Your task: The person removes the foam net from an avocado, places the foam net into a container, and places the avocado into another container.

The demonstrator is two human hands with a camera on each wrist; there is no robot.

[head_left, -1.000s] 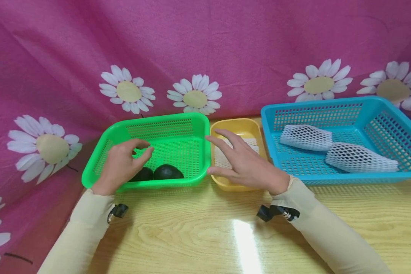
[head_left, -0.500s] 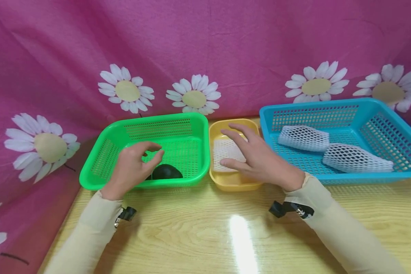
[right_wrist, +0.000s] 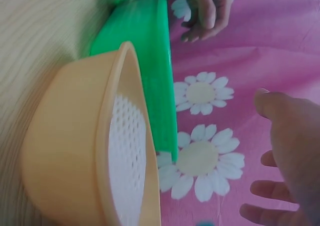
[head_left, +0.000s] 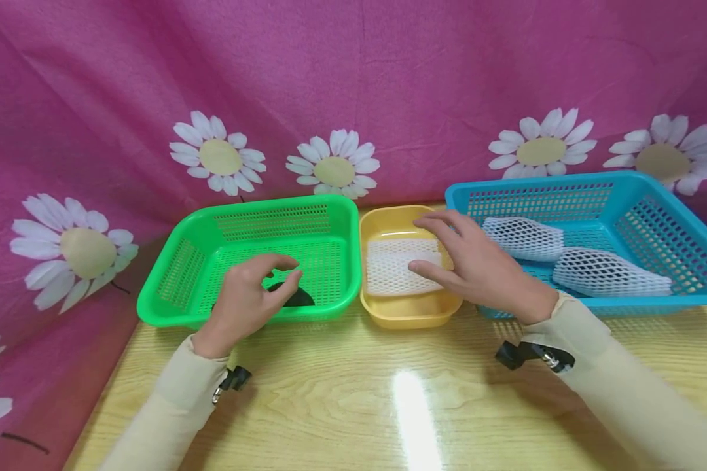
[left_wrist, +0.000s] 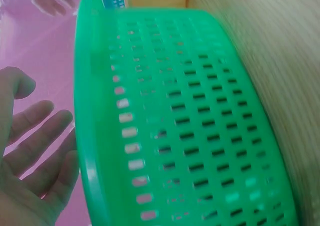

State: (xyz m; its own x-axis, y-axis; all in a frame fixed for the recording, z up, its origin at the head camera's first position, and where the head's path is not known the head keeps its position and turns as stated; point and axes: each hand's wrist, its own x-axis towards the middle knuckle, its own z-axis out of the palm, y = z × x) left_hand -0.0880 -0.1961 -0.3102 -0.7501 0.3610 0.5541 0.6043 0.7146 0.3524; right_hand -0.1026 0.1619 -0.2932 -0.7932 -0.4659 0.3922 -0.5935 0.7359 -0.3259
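Head view: three containers stand in a row on the wood-grain surface, with a magenta daisy cloth behind. The left hand is above the near side of the green basket; thumb and forefinger curve toward each other with a narrow gap, and the grip holds nothing visible. The dark item lies in that basket at the near wall, partly hidden by this hand. The yellow tray stands just beside, between the two baskets, and contains white netting. The right hand is over the tray's right edge and the left end of the blue basket; its grip is wide, holding nothing. Two net sleeves lie end to end in the blue basket; their contents cannot be told. Left wrist view: the green basket's slotted wall fills the centre; the left hand is beyond its rim, fingers loosely bent and separated. Contact with the rim cannot be told. Right wrist view: the tray, netting inside, is at left, the green basket behind it; the right hand is at right, fingers spaced, clear of the tray.
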